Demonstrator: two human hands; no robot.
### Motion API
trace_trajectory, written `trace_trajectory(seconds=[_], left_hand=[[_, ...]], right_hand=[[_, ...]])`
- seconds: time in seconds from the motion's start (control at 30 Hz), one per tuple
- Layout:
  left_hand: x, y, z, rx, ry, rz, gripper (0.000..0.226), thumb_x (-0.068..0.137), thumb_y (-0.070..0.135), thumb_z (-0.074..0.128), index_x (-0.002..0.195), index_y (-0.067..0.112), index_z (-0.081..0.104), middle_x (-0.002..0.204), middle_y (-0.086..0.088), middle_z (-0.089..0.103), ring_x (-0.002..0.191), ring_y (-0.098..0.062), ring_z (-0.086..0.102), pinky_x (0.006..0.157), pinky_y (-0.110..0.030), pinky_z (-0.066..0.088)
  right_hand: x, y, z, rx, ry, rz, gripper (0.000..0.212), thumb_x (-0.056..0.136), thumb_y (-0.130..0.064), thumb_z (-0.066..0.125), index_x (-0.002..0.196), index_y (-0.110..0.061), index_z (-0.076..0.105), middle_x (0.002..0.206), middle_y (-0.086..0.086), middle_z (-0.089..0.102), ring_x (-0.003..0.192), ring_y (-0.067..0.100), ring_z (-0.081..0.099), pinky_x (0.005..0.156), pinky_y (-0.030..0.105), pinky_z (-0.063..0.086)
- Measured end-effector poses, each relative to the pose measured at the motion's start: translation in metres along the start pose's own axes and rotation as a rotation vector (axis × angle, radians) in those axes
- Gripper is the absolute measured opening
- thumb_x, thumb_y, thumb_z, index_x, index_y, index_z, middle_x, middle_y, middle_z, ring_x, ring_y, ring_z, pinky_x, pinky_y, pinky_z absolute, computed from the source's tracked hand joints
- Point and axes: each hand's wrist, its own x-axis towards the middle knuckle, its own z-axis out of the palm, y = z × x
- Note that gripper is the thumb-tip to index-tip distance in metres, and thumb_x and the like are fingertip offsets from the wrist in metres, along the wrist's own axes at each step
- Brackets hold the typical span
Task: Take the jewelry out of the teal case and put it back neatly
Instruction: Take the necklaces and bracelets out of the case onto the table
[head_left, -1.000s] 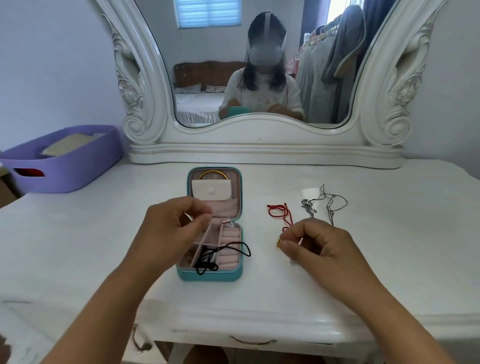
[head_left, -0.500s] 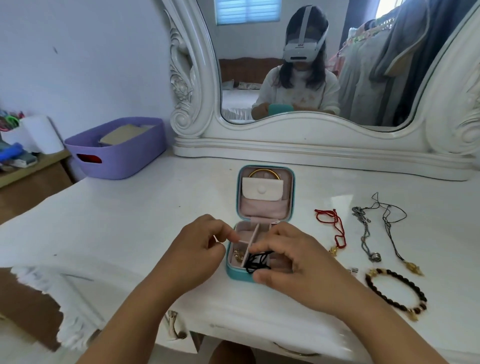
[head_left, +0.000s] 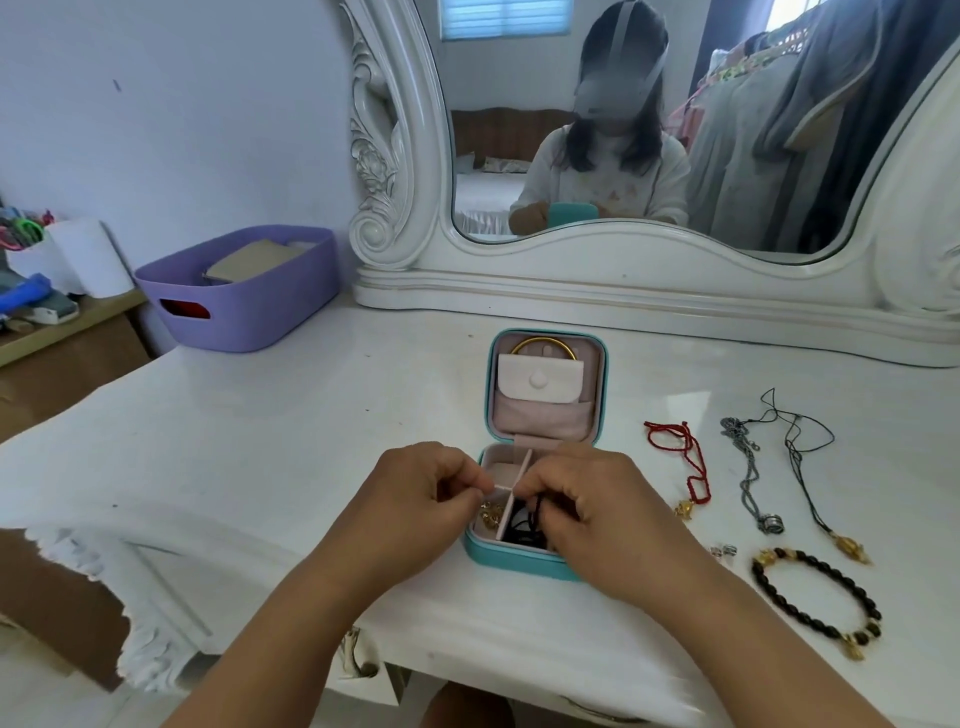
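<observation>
The teal case (head_left: 519, 564) lies open on the white dressing table, its pink lid (head_left: 545, 415) holding a gold bangle (head_left: 543, 343) behind a white pouch. My left hand (head_left: 415, 499) is pinched over the case's left compartment, apparently on a small silver piece, above small gold pieces (head_left: 491, 514). My right hand (head_left: 608, 514) grips a black cord (head_left: 522, 525) lying in the case. To the right on the table lie a red cord bracelet (head_left: 685, 457), a silver chain necklace (head_left: 748, 478), a black cord necklace (head_left: 805, 467), a dark bead bracelet (head_left: 821, 592) and small silver rings (head_left: 724, 551).
A purple basket (head_left: 244, 291) stands at the table's back left. The ornate white mirror (head_left: 623, 296) runs along the back and reflects a seated person. A wooden shelf (head_left: 52, 327) with clutter stands lower at the far left. The table's front edge is just below my wrists.
My right hand left the table by the red cord bracelet and came onto the black cord in the case. My left hand dropped closer to the case. The view swung left.
</observation>
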Motion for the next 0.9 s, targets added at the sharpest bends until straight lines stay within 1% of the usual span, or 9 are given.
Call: trace_trajectory(seconds=[0.13, 0.23, 0.37, 0.43, 0.57, 0.7, 0.77, 0.83, 0.9], left_hand=[[0.001, -0.001, 0.001, 0.041, 0.006, -0.006, 0.02, 0.083, 0.015, 0.059, 0.079, 0.031, 0.071, 0.073, 0.011, 0.063, 0.061, 0.009, 0.053, 0.052, -0.004, 0.039], [0.001, -0.001, 0.002, 0.051, 0.01, -0.006, 0.02, 0.082, 0.014, 0.06, 0.08, 0.03, 0.071, 0.073, 0.011, 0.062, 0.063, 0.012, 0.052, 0.053, -0.003, 0.039], [0.002, 0.0, 0.002, 0.066, 0.008, -0.015, 0.015, 0.081, 0.018, 0.062, 0.08, 0.028, 0.073, 0.073, 0.01, 0.061, 0.064, 0.002, 0.055, 0.053, -0.005, 0.039], [0.002, -0.001, 0.003, 0.082, 0.004, -0.016, 0.011, 0.079, 0.021, 0.064, 0.08, 0.026, 0.074, 0.074, 0.009, 0.06, 0.065, 0.001, 0.054, 0.053, -0.007, 0.039], [0.002, -0.001, 0.004, 0.091, 0.014, -0.002, 0.009, 0.08, 0.022, 0.065, 0.08, 0.025, 0.074, 0.073, 0.008, 0.056, 0.064, -0.002, 0.052, 0.055, -0.005, 0.037], [0.001, -0.002, 0.005, 0.093, 0.029, 0.002, 0.009, 0.081, 0.023, 0.064, 0.081, 0.025, 0.073, 0.076, 0.007, 0.057, 0.066, -0.003, 0.052, 0.054, -0.006, 0.037], [0.0, -0.001, 0.005, 0.078, 0.034, 0.003, 0.01, 0.081, 0.021, 0.064, 0.082, 0.025, 0.074, 0.076, 0.006, 0.058, 0.067, -0.003, 0.052, 0.056, -0.006, 0.038], [-0.001, 0.0, 0.006, 0.086, 0.036, 0.008, 0.011, 0.081, 0.021, 0.063, 0.083, 0.026, 0.073, 0.076, 0.007, 0.057, 0.067, -0.004, 0.052, 0.056, -0.007, 0.038], [-0.001, 0.001, 0.006, 0.108, 0.039, 0.011, 0.012, 0.082, 0.022, 0.063, 0.083, 0.028, 0.073, 0.075, 0.009, 0.055, 0.067, -0.004, 0.052, 0.055, -0.008, 0.037]], right_hand=[[-0.002, -0.004, -0.007, 0.023, -0.147, -0.076, 0.032, 0.075, -0.017, 0.043, 0.09, -0.014, 0.072, 0.082, -0.003, 0.06, 0.081, 0.006, 0.051, 0.071, 0.022, 0.043], [-0.003, -0.001, -0.008, 0.071, -0.098, -0.055, 0.012, 0.079, -0.016, 0.062, 0.083, -0.022, 0.071, 0.073, -0.015, 0.058, 0.075, 0.001, 0.053, 0.066, 0.012, 0.042], [-0.001, 0.002, -0.006, 0.21, -0.051, 0.086, 0.022, 0.077, -0.008, 0.068, 0.071, -0.026, 0.058, 0.06, -0.009, 0.055, 0.053, 0.001, 0.05, 0.05, 0.011, 0.038], [-0.001, 0.001, -0.005, 0.169, -0.057, 0.059, 0.017, 0.077, -0.008, 0.068, 0.07, -0.024, 0.063, 0.063, -0.011, 0.056, 0.058, 0.0, 0.052, 0.053, 0.011, 0.039], [-0.001, 0.003, -0.01, 0.138, -0.181, 0.03, 0.031, 0.073, -0.005, 0.058, 0.092, -0.028, 0.066, 0.086, -0.01, 0.061, 0.073, 0.003, 0.053, 0.062, 0.011, 0.041], [-0.002, 0.004, -0.019, 0.131, -0.233, 0.011, 0.052, 0.076, -0.006, 0.056, 0.121, -0.03, 0.049, 0.099, -0.023, 0.039, 0.087, -0.011, 0.045, 0.073, 0.004, 0.038], [-0.001, 0.006, -0.019, 0.054, -0.231, 0.01, 0.062, 0.078, -0.009, 0.055, 0.133, -0.031, 0.038, 0.105, -0.018, 0.035, 0.096, -0.008, 0.042, 0.082, 0.002, 0.036], [0.001, 0.007, -0.018, -0.012, -0.227, 0.027, 0.052, 0.078, -0.011, 0.055, 0.127, -0.027, 0.047, 0.105, -0.011, 0.04, 0.096, 0.003, 0.046, 0.083, 0.009, 0.039], [0.003, 0.008, -0.018, -0.058, -0.2, 0.024, 0.028, 0.079, -0.009, 0.056, 0.104, -0.019, 0.062, 0.091, -0.009, 0.045, 0.087, 0.01, 0.05, 0.079, 0.023, 0.044]])
